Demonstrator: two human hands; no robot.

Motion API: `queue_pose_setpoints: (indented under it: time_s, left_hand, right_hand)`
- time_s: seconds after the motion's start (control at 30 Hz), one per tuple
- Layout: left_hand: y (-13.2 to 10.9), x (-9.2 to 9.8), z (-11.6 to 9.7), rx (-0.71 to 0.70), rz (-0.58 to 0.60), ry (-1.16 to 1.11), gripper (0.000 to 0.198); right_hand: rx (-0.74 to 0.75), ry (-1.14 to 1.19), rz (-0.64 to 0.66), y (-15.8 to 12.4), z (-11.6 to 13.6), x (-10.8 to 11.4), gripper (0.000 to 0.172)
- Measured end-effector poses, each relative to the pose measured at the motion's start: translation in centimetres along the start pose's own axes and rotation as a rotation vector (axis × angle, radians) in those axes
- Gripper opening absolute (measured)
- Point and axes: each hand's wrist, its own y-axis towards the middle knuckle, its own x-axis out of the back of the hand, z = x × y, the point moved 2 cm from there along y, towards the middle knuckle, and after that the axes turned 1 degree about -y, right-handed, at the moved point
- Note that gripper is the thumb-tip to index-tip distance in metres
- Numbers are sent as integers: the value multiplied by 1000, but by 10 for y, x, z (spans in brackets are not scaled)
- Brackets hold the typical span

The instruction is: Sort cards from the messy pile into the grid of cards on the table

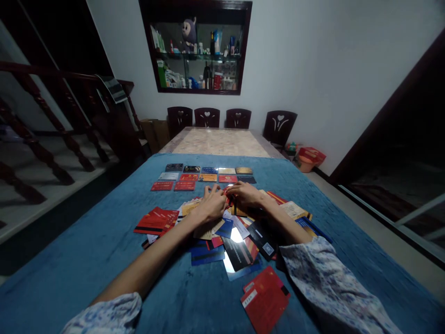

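Observation:
A loose heap of plastic cards [239, 246] in red, blue, black and white lies on a blue cloth [86, 260] in front of me. My left hand [211, 204] and my right hand [246, 194] rest on the far side of the heap, fingers curled and touching each other over a red card [228, 189]. Beyond the hands, several cards are laid out in neat rows [205, 176], the nearest row holding two red cards [173, 186] at the left.
A separate red stack [157, 221] lies left of the heap and more red cards [265, 299] near my right sleeve. Past the cloth the table top [219, 141] is bare marble, with dark chairs [280, 125] at its far end. A stair railing [52, 116] stands left.

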Motion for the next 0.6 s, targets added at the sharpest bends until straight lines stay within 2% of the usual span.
queue_pose_setpoints:
  time_s: [0.23, 0.6]
  left_hand:
    - [-3, 4, -2, 34, 26, -4, 31]
    - [-3, 1, 0, 55, -1, -73, 28]
  right_hand:
    - [68, -1, 23, -4, -1, 2, 39]
    - [87, 18, 46, -6, 0, 8, 41]
